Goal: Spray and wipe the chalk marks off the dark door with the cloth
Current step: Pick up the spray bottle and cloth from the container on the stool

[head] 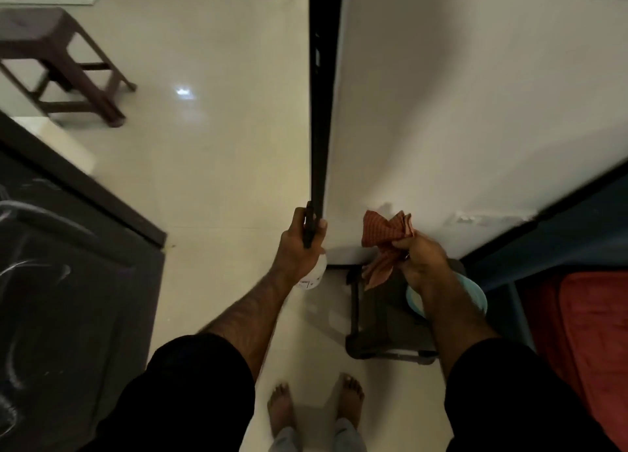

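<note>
At the far left stands the dark door (68, 281), its face scrawled with pale, looping chalk marks (20, 271); beyond it a brown plastic stool (57, 64) sits on the glossy cream floor (210, 128).

Toward the middle, the left hand (299, 247) is wrapped round a white spray bottle with a black trigger head (311, 261), fingers curled on the neck and trigger. The nozzle points forward along the thin black door edge (321, 111) ahead, away from the chalked panel.

To the right, the right hand (421, 258) clutches a bunched orange checked cloth (384, 244), with loose corners sticking up and hanging down. Below it a pale blue bowl (416, 302) rests on a grey stool (380, 319) (partly hidden by the forearm), and a red bedcover (584, 343) lies at the far right.

My judgement: neither spraying nor wiping has reached the marks, so the step is to turn left and face the panel. To do it well, aim the nozzle squarely at the scrawls, mist lightly so nothing runs down, then fold the cloth to a flat pad and wipe in overlapping strokes from the top.
</note>
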A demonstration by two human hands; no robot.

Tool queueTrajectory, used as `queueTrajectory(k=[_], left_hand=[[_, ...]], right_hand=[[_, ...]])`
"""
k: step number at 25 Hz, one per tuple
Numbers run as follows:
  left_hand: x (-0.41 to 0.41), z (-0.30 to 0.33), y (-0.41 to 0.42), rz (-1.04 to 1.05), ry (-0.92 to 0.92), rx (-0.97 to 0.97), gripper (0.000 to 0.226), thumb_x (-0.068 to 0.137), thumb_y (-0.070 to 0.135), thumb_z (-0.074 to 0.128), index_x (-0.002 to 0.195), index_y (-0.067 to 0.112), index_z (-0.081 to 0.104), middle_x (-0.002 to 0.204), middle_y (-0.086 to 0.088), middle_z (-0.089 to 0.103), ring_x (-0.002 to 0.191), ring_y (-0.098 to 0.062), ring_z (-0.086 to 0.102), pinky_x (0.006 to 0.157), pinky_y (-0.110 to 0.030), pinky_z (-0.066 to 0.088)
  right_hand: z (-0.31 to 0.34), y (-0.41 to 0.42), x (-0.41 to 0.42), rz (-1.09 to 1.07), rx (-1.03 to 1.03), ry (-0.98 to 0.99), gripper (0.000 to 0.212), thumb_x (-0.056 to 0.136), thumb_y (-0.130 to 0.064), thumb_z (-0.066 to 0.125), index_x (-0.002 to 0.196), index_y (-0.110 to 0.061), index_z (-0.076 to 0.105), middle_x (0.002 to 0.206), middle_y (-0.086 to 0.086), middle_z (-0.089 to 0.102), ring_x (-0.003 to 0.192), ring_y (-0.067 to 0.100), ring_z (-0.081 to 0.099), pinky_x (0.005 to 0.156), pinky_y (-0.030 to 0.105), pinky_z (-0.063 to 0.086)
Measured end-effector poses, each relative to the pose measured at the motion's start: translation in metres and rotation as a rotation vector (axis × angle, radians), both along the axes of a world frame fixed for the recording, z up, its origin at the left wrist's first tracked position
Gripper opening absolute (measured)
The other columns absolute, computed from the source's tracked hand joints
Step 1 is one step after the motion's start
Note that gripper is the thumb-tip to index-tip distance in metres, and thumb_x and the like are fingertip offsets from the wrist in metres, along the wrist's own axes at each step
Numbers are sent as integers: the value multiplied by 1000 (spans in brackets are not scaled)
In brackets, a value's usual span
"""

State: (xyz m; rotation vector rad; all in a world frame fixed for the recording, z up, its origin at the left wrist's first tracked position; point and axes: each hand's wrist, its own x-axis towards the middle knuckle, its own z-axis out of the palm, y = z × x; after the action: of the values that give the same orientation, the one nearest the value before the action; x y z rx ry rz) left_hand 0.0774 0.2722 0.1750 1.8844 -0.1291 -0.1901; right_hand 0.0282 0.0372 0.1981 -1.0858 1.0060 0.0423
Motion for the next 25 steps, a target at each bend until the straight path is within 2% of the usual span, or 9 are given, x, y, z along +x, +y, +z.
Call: queueTrajectory(k=[2,7,11,15,17,19,21,23,25], left_hand=[[1,27,39,90,-14,11,26,107,44,56,113,20,48,81,-5,64,58,-22,75,57,-26,54],[-6,75,130,372,-53,64,27,107,49,56,110,24,50,82,-4,64,61,-31,69,66,-39,59],[-28,101,208,675,-89,76,38,97,40,75,123,17,58,96,-3,67,84,-12,63,79,-20,52],[-45,132,294,927,-44,22,33,94,34,80,119,20,64,98,5,68,90,-13,66,89,-35,56],[-45,157,335,1015,-68,-29,27,98,39,74,116,22,63,107,-1,72,93,-21,72,83,-39,62],[-44,187,378,1080,-110,-63,21,102,39,68,113,22,61,109,-8,72,81,-26,75,69,-33,64],[-42,224,414,1131,-161,-74,16,104,37,66,107,23,60,105,-8,72,68,-23,76,59,-27,61],[-37,265,445,1143,-204,-56,13,105,38,64,109,26,60,108,-5,69,73,-22,78,58,-25,61],[-30,309,469,1149,-243,-67,15,104,41,64,119,35,62,117,2,65,86,-23,78,63,-38,66]], right_hand=[[10,26,23,124,6,7,32,104,8,45,122,-8,67,126,17,69,120,39,62,88,57,56],[39,120,71,508,26,-75,24,111,-24,55,132,-16,65,132,14,67,120,37,64,88,55,59],[84,209,97,768,167,-156,27,94,5,70,120,12,67,128,26,71,116,43,71,85,49,64],[131,314,123,1024,194,-252,36,91,15,65,125,23,58,120,41,66,95,62,69,83,76,57],[152,368,140,1053,194,-311,33,98,10,62,129,20,56,121,40,65,97,60,70,86,78,55],[182,424,152,1057,163,-362,26,103,1,62,128,8,63,125,26,73,112,49,71,99,70,55],[220,474,163,1102,97,-415,18,107,-14,62,122,-8,69,116,11,78,112,35,72,102,59,56],[262,518,173,1145,74,-487,18,109,-26,59,121,-16,69,113,5,77,110,29,70,94,53,57],[302,560,187,1153,87,-546,20,109,-29,59,123,-17,67,112,5,76,107,29,71,76,44,56]])
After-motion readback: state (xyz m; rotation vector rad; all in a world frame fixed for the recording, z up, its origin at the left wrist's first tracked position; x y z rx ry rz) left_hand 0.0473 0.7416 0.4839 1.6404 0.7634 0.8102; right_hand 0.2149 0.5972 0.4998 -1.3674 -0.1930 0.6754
